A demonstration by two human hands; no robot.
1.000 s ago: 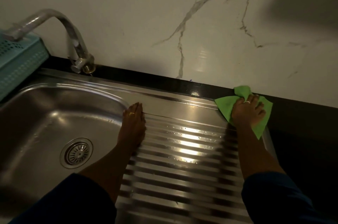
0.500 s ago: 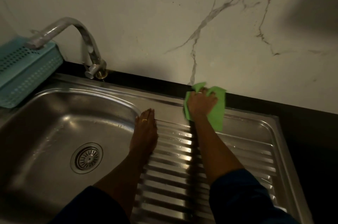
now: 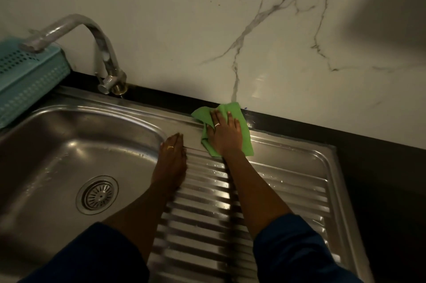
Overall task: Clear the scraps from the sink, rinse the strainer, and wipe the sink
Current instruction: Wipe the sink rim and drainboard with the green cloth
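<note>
The basin [image 3: 69, 155] lies left of the drainboard [image 3: 265, 190]. The cloth [image 3: 246, 142] lies at the drainboard's back edge; the faucet [image 3: 101, 52] stands behind the basin.

The right hand [image 3: 224, 135] hides the middle of the green cloth [image 3: 246, 142], both sleeves run off the near edge, and the teal basket [image 3: 27, 79] is cut off at left, its corner behind the tap spout [image 3: 57, 31].

The right hand [image 3: 224, 136] presses a green cloth [image 3: 245, 142] flat on the sink [image 3: 299, 162] drainboard's back edge; the left hand [image 3: 171, 155] rests alongside.
</note>
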